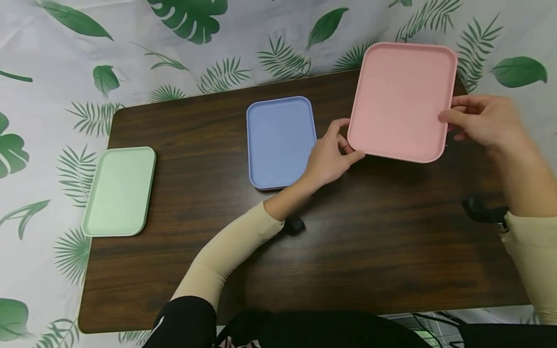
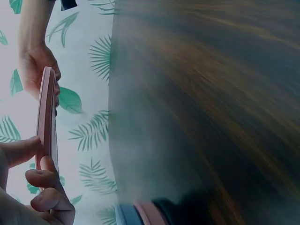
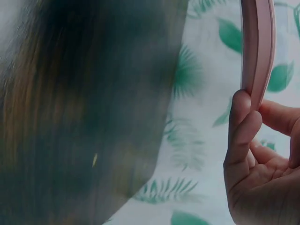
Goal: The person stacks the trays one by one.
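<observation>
A pink tray (image 1: 404, 101) is held up off the table at the right, its flat inside facing the head camera. At its lower left corner my left hand (image 1: 328, 157) pinches the rim between thumb and fingers. My right hand (image 1: 489, 121) grips the right edge, thumb over the rim and fingers behind. Both wrist views show the pink tray edge-on, with the left hand (image 2: 42, 187) and the right hand (image 3: 262, 164) each pinching it. Left of the left hand, a blue tray (image 1: 280, 142) lies on the table; a pink edge (image 2: 151, 214) shows under it in the left wrist view.
A light green tray (image 1: 119, 191) lies at the left edge of the dark wooden table (image 1: 196, 251), slightly overhanging it. Leaf-patterned white cloth (image 1: 270, 24) surrounds the table. Dark wrist gear (image 1: 480, 211) sits by the right forearm. Cables (image 1: 435, 321) show below the table's front edge.
</observation>
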Available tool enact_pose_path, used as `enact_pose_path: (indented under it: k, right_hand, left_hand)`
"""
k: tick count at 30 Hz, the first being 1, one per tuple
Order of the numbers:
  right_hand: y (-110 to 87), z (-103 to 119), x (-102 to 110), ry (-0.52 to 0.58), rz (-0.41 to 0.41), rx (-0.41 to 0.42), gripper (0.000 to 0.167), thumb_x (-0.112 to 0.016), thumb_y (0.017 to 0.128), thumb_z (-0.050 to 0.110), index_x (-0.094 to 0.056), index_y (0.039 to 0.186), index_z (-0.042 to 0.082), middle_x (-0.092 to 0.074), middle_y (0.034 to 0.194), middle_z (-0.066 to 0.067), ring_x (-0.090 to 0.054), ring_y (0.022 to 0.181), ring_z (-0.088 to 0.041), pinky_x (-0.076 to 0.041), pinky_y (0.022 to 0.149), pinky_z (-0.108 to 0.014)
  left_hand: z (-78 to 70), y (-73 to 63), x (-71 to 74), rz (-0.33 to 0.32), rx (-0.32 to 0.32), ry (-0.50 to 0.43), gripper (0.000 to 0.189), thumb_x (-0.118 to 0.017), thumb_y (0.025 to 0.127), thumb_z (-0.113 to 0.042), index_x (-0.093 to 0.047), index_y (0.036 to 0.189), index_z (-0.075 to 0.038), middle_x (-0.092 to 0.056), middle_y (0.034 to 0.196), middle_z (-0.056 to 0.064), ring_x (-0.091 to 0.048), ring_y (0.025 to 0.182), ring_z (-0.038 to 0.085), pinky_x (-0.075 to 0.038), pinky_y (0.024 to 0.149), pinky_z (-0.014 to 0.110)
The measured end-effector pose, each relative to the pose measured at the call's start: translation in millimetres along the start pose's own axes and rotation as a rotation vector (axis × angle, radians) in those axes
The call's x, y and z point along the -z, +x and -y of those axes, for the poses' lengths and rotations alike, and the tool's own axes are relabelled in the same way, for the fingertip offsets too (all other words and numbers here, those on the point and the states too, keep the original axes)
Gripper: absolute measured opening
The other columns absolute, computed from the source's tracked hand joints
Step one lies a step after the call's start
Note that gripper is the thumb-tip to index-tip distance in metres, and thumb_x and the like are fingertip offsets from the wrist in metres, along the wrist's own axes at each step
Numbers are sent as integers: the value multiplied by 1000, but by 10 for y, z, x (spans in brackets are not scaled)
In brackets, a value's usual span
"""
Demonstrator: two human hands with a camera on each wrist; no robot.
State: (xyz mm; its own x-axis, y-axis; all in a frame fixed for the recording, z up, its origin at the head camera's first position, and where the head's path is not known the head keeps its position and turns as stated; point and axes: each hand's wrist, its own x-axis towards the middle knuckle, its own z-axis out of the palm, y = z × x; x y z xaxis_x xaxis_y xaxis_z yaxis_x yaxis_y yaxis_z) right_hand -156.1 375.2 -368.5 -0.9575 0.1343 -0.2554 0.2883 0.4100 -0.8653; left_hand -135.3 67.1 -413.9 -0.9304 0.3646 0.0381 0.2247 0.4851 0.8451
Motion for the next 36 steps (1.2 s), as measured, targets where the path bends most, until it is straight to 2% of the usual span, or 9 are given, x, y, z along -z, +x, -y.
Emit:
enact_pose_path:
  k: [4,8,14,19,27,33,36]
  right_hand:
    - [-38,100,-115,1,31,42,13,-76,87,19,-67,89,30,-67,71,17,-60,48,-11,-49,47,-22]
    - [-77,191,-229,-26,40,64,13,-76,87,19,-68,96,22,-67,73,15,-62,52,-10,-51,48,-23]
    - [-142,321,-439,-72,70,113,32,-76,87,18,-65,113,3,-67,76,14,-66,57,-9,-53,50,-24]
    - [-192,418,-626,-105,107,160,42,-75,87,18,-61,118,-6,-66,79,9,-66,60,-9,-54,51,-26]
    - [-249,498,-899,-114,161,196,41,-75,87,15,-62,119,-8,-65,81,2,-67,61,-10,-55,53,-28]
    - [-239,578,-1136,-121,226,210,41,-74,88,14,-62,121,-7,-65,84,-2,-68,64,-11,-56,55,-29]
    - [-235,593,-1263,-115,249,216,41,-74,88,13,-62,122,-6,-66,88,-7,-68,64,-12,-56,55,-29]
  left_hand:
    - [49,-155,104,-32,-15,-27,72,-81,83,-22,-38,140,-11,-65,76,-5,-54,58,10,-40,60,26]
    - [84,-300,196,-60,-26,-60,71,-82,81,-20,-39,138,-11,-64,74,-4,-53,52,10,-39,54,26]
    - [172,-545,375,-61,-3,-99,68,-80,82,-19,-39,136,-13,-64,75,-5,-51,50,11,-38,50,25]
    - [251,-741,481,-90,-21,-124,69,-81,82,-16,-39,136,-11,-65,75,-5,-50,50,11,-39,50,26]
    - [409,-1010,644,-112,-34,-168,66,-81,81,-9,-40,134,-8,-64,74,-1,-46,49,11,-37,49,25]
    - [539,-1202,797,-115,9,-267,63,-78,83,-4,-42,134,-4,-64,78,9,-43,49,16,-33,45,23]
    - [587,-1283,873,-130,24,-267,63,-78,83,-3,-42,135,-5,-64,79,8,-43,50,18,-33,46,23]
